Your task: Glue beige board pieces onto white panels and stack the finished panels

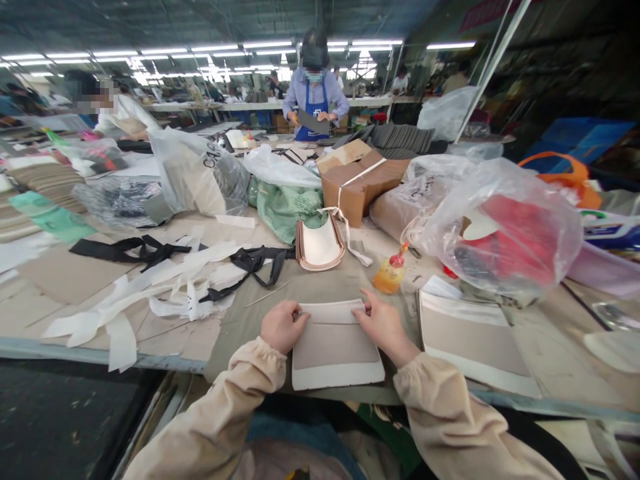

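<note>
A grey-beige panel with white edges (337, 350) lies flat on a grey-green mat (240, 333) at the table's front edge. My left hand (284, 325) pinches its upper left corner between thumb and fingers. At the upper right corner, my right hand (384, 325) grips the white strip along the top, thumb and index finger closed on it. A similar panel stack (470, 343) lies to the right of my right hand. Beyond the hands are a small bottle of yellow glue (389, 273) with a red top and a bundle of curved cream pieces (321, 245).
White strips (120, 313) and black straps (135, 250) lie at the left. Plastic bags (505, 233), a green bag (285, 207) and tied brown pieces (363, 180) stand behind. Across the table, a person (315, 93) in a blue apron holds a dark piece.
</note>
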The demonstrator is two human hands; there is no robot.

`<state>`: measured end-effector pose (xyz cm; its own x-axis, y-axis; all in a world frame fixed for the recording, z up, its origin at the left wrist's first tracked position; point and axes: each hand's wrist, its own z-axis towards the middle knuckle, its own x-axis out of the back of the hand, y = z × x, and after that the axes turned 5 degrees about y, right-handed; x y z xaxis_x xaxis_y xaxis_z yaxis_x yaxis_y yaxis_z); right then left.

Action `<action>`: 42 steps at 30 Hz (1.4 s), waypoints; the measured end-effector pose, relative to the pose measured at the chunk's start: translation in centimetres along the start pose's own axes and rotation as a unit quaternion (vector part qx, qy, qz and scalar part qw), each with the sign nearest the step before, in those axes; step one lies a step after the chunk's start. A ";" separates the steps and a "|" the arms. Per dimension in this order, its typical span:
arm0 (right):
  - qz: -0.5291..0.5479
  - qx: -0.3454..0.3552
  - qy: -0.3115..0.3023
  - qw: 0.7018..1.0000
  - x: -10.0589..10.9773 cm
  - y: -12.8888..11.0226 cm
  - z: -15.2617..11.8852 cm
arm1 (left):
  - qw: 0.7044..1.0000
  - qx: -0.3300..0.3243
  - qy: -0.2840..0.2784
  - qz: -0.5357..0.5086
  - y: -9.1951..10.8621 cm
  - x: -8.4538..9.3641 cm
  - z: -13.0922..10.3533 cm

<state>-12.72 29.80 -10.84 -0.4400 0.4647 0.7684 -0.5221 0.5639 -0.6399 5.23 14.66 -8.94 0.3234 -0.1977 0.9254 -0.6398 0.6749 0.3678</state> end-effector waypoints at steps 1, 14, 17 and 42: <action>-0.008 0.002 0.002 1.000 -0.1 0.1 0.0 | 1.000 -0.002 0.001 0.003 -0.1 -0.2 0.1; -0.018 0.011 0.022 1.000 -1.2 0.7 -0.1 | 0.998 0.032 0.037 -0.045 -0.7 -1.7 -0.1; -0.019 0.010 0.025 0.999 -1.4 1.0 0.0 | 0.995 0.012 0.072 -0.067 -1.1 -2.0 -0.4; -0.133 0.289 0.067 0.946 -1.1 1.0 -1.6 | 0.970 -0.234 0.048 0.046 -2.1 -1.4 -3.8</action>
<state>-11.57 30.95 -12.25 -0.1610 0.4630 0.8716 -0.9307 0.2226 -0.2902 8.80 16.27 -11.34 0.3583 -0.0698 0.9310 -0.2895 0.9397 0.1819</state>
